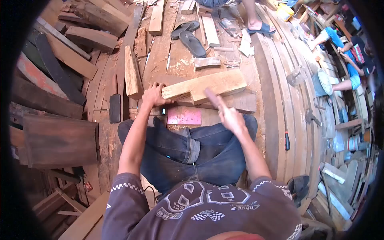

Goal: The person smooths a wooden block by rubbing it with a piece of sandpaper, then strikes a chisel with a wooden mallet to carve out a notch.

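Observation:
A pale, notched wooden block lies across a darker wooden plank in front of my crossed legs. My left hand is closed on the left end of the block, thumb and fingers pressed around it. My right hand grips a flat, brownish bar-shaped tool. The tool's far end overlaps the front edge of the block, right of the notch. What kind of tool it is, I cannot tell. Below the plank shows a pink flat piece.
To the left lies a dark flat-bladed tool beside an upright timber piece. Stacked timber fills the far left. Sandals lie ahead. On the right are a screwdriver, a hammer, a bucket and other people.

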Motion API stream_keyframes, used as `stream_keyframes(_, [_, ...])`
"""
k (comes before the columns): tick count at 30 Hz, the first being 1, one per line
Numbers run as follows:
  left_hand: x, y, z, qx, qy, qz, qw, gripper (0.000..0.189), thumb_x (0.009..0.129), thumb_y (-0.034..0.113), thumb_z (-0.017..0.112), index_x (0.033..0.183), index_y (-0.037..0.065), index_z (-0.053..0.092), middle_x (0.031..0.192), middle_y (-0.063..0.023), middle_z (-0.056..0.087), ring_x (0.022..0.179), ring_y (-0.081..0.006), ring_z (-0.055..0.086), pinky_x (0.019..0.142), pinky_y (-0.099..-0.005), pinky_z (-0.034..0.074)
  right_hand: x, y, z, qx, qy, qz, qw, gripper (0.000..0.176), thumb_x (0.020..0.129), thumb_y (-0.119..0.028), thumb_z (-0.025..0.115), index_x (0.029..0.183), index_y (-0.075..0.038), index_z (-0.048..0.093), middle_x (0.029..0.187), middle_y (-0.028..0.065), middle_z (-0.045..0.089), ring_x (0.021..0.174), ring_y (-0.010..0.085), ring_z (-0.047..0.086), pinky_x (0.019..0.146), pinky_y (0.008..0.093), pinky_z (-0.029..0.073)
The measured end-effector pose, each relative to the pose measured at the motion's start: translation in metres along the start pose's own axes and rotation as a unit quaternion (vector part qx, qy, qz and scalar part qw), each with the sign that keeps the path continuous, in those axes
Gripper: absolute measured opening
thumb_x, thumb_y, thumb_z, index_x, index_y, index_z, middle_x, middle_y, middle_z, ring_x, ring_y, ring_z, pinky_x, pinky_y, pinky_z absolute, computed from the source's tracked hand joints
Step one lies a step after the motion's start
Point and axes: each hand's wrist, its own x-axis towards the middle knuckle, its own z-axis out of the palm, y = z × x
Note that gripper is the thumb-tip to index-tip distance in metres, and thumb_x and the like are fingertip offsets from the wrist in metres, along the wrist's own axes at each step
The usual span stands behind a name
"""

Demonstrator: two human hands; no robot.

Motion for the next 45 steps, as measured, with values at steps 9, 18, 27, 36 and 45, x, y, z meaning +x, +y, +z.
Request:
stream_keyframes(9, [0.019, -0.013, 0.009, -0.017, -0.032, -0.027, 0.999, 0.116, 0.048, 0.071, 0.087, 0.142, 0.014, 0.049, 0.140, -0.0214, 0.053, 0.130, -0.0423, 0.053, 0.105, -0.0514, 0.048, 0.002, 0.000, -0.014, -0.017, -0.034, -0.014, 0.999, 0.072, 0.094, -0.024, 0.057, 0.159, -0.024, 0.027, 0.094, 0.0286, 0.071, 0.086, 0.0454, 0.071, 0.079, 0.0563, 0.057])
stream_keyframes(18, [0.012, -0.008, 0.005, -0.006, -0.027, -0.040, 0.999, 0.111, 0.050, 0.071, 0.086, 0.138, 0.012, 0.053, 0.136, -0.0219, 0.055, 0.126, -0.0417, 0.056, 0.102, -0.0506, 0.051, 0.016, 0.019, 0.009, 0.005, 0.048, 0.003, 0.999, 0.071, 0.094, -0.022, 0.056, 0.160, -0.017, 0.027, 0.104, 0.0343, 0.066, 0.094, 0.0485, 0.068, 0.085, 0.0558, 0.055])
stream_keyframes(27, [0.005, -0.004, 0.006, -0.005, 0.020, -0.030, 0.999, 0.104, 0.053, 0.068, 0.086, 0.135, 0.012, 0.055, 0.129, -0.0207, 0.059, 0.123, -0.0414, 0.058, 0.101, -0.0509, 0.051, 0.031, 0.022, 0.033, 0.041, 0.048, -0.062, 0.996, 0.074, 0.093, -0.015, 0.056, 0.156, 0.001, 0.023, 0.098, 0.0363, 0.066, 0.088, 0.0501, 0.068, 0.080, 0.0545, 0.055])
stream_keyframes(36, [0.008, -0.008, 0.011, -0.014, 0.023, -0.030, 0.999, 0.100, 0.054, 0.068, 0.085, 0.132, 0.012, 0.055, 0.127, -0.0217, 0.061, 0.117, -0.0401, 0.062, 0.096, -0.0504, 0.052, 0.014, 0.016, 0.052, 0.068, 0.054, -0.122, 0.989, 0.089, 0.090, -0.005, 0.054, 0.161, -0.009, 0.000, 0.083, 0.0329, 0.067, 0.076, 0.0470, 0.069, 0.071, 0.0538, 0.054])
stream_keyframes(45, [0.008, -0.007, 0.007, 0.000, 0.000, -0.043, 0.999, 0.099, 0.056, 0.067, 0.084, 0.135, 0.016, 0.053, 0.131, -0.0173, 0.059, 0.120, -0.0400, 0.060, 0.100, -0.0510, 0.050, 0.008, -0.004, 0.055, 0.067, 0.067, -0.236, 0.967, 0.092, 0.086, -0.001, 0.055, 0.162, -0.010, 0.006, 0.079, 0.0336, 0.067, 0.072, 0.0477, 0.069, 0.067, 0.0564, 0.056])
